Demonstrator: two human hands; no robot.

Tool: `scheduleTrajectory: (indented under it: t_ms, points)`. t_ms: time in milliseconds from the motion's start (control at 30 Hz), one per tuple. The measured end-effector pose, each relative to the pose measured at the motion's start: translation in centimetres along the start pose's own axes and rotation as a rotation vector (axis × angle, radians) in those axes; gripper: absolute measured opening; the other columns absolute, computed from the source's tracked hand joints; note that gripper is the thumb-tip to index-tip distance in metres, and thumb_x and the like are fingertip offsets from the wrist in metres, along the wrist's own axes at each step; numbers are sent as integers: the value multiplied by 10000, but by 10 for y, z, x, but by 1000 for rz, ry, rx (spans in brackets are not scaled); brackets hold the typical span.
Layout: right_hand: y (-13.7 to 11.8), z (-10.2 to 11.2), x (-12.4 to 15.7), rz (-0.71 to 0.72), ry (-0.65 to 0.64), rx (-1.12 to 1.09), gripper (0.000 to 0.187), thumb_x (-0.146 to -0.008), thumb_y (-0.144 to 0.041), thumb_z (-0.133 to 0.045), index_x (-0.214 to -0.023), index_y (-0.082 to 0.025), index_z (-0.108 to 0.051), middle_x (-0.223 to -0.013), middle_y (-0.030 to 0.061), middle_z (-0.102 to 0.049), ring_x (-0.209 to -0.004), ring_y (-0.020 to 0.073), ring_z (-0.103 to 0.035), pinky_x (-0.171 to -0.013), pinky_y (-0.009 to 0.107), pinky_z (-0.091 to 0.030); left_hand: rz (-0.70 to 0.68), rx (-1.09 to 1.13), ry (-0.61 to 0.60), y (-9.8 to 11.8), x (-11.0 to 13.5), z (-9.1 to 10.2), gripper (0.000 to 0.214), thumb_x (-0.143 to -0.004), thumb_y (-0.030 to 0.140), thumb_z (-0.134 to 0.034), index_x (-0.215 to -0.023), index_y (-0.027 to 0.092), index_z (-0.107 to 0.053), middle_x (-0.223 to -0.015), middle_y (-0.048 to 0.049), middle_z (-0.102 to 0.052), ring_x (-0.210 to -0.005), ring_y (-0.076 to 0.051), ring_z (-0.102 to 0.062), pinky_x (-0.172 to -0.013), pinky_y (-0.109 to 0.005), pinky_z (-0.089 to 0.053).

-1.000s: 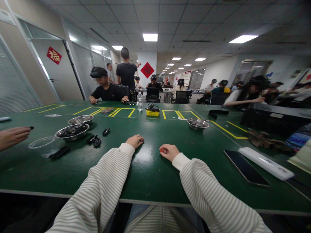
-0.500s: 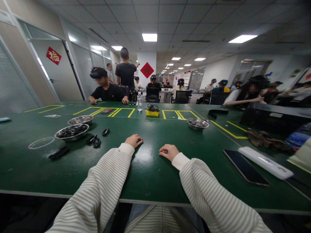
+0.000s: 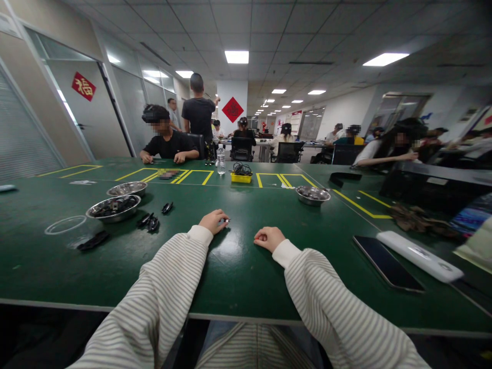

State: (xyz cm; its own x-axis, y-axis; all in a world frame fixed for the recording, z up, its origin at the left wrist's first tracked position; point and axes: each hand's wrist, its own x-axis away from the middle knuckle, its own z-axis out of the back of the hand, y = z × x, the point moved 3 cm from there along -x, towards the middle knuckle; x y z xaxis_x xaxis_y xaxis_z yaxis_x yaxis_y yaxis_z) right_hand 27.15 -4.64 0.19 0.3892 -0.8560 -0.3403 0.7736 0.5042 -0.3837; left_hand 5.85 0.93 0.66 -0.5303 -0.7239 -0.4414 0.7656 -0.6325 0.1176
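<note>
My left hand [image 3: 212,221] rests on the green table [image 3: 238,266], fingers curled round a small dark part [image 3: 226,221] whose tip pokes out to the right. My right hand [image 3: 268,238] lies a short way to the right, fingers closed in a loose fist; what it holds is hidden. Both arms wear striped sleeves. To the left stand two metal bowls [image 3: 113,207] with dark parts, and a few loose black clips [image 3: 150,222] lie beside them.
A clear plastic cup [image 3: 65,226] and a black piece [image 3: 93,240] sit at the left. A third metal bowl [image 3: 312,194], a yellow tray [image 3: 241,178] and a water bottle [image 3: 221,160] stand further back. A phone [image 3: 387,262] and a white case [image 3: 418,256] lie right. People sit across.
Another person's hand at the left edge has withdrawn out of view. My hands have shifted slightly forward on the table and stay closed.
</note>
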Motion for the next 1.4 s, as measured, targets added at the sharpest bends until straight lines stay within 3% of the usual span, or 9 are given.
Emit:
scheduleTrajectory:
  t_ms: [267, 533, 700, 900, 1400]
  points:
    - [-1, -1, 2, -15, -8, -141, 76, -563, -193, -576, -614, -144, -606, -515, -9, -565, -456, 67, -497, -482, 169, -398, -73, 30, 23, 22, -1, 5, 217, -732, 329, -413, -827, 201, -560, -800, -18, -504, -713, -103, -474, -659, -216, -392]
    - [2, 0, -2, -101, 103, -466, 166, -592, -270, -571, -682, -133, -599, -588, 25, -599, -525, 97, -545, -533, 207, -450, -136, 116, 16, 61, 0, 2, 194, -721, 311, -435, -826, 196, -550, -782, -13, -521, -709, -103, -473, -656, -222, -391]
    - [4, -1, -4, -149, 108, -689, 193, -571, -278, -593, -688, -126, -592, -636, 41, -615, -583, 120, -571, -592, 249, -466, -170, 123, 33, 78, 2, 4, 187, -732, 300, -427, -836, 192, -539, -763, -12, -525, -713, -103, -470, -656, -220, -384]
    - [3, -4, -5, -213, 90, -852, 235, -525, -292, -626, -683, -123, -585, -628, 37, -619, -563, 123, -575, -579, 267, -476, -166, 118, 73, 83, 3, 8, 196, -739, 313, -420, -837, 190, -538, -780, -21, -528, -728, -109, -470, -669, -229, -380]
    - [-1, -1, -3, -201, 91, -886, 215, -520, -272, -635, -660, -119, -580, -589, 29, -605, -524, 113, -558, -550, 257, -469, -183, 120, 113, 86, 4, 10, 218, -754, 328, -395, -829, 188, -544, -780, -31, -535, -743, -116, -469, -686, -237, -381]
